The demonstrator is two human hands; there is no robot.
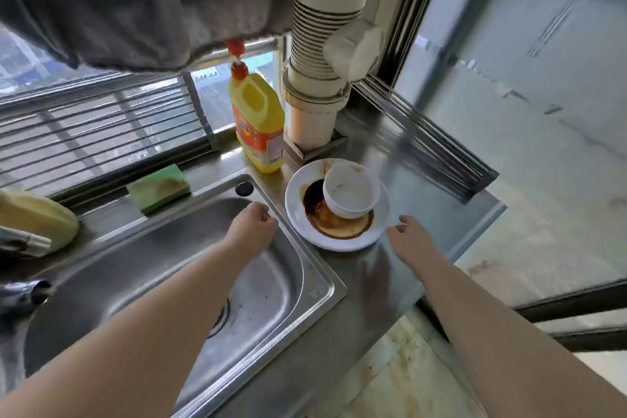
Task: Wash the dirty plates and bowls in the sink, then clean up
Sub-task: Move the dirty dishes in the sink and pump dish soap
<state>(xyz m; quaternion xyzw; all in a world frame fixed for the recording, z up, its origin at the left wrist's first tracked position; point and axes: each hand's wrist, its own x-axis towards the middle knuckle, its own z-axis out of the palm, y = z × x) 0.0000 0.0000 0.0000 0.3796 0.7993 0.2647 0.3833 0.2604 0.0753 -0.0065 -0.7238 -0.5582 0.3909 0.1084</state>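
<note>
Both forearms reach far; left hand (256, 220) and right hand (409, 231), fingers loosely curled and empty, flank the sauce-smeared white plate (339, 241) carrying stacked white bowls (351, 192), apparently to lift it toward the steel sink (169, 265).

A white plate (339, 241) is showing dark brown and orange-brown sauce smears, and a white bowl (351, 193) is sitting on it. A yellow detergent bottle (258, 122) is wearing a red cap and an orange label. A green sponge (159, 188) is lying by the silver steel sink (163, 258). A grey cloth (135, 3) is hanging above.
</note>
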